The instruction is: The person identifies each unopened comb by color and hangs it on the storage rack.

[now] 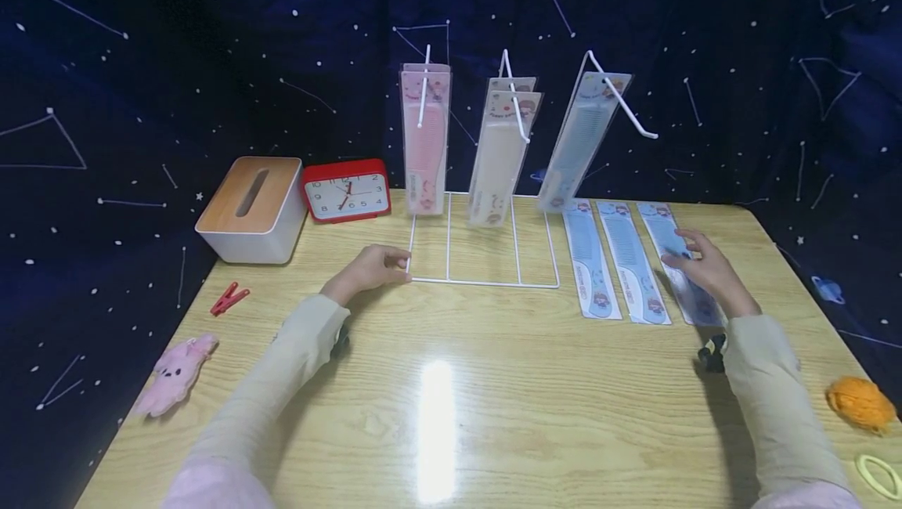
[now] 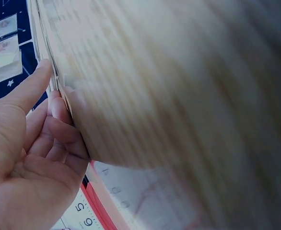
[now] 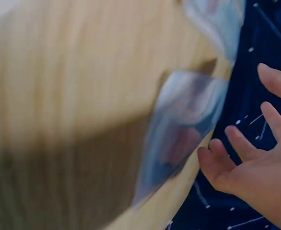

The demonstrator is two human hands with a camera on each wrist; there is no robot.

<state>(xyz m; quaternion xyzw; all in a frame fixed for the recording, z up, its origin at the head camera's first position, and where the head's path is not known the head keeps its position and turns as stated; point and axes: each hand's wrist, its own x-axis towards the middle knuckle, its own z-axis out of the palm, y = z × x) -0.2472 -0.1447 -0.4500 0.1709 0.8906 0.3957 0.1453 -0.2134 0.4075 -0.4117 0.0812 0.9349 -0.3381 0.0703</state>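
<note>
A white wire display rack (image 1: 486, 283) stands at the back of the table, with three hooks holding packaged combs: pink combs (image 1: 426, 145), cream combs (image 1: 496, 160) and a blue comb (image 1: 583, 141). At the rack's front left corner, my left hand (image 1: 371, 268) pinches the base wire between thumb and fingers. Three more blue packaged combs lie in a row to the right of the rack: one nearest it (image 1: 592, 262), a middle one (image 1: 634, 266) and an outer one (image 1: 698, 301). Over the outer comb hovers my right hand (image 1: 708, 268), fingers spread and holding nothing.
Left of the rack are a red clock (image 1: 347, 191) and a wood-topped tissue box (image 1: 250, 211). A red clip (image 1: 229, 299) and a pink plush toy (image 1: 178, 374) lie farther forward. Orange yarn (image 1: 861, 403) and a yellow ring (image 1: 878, 478) are at the right edge.
</note>
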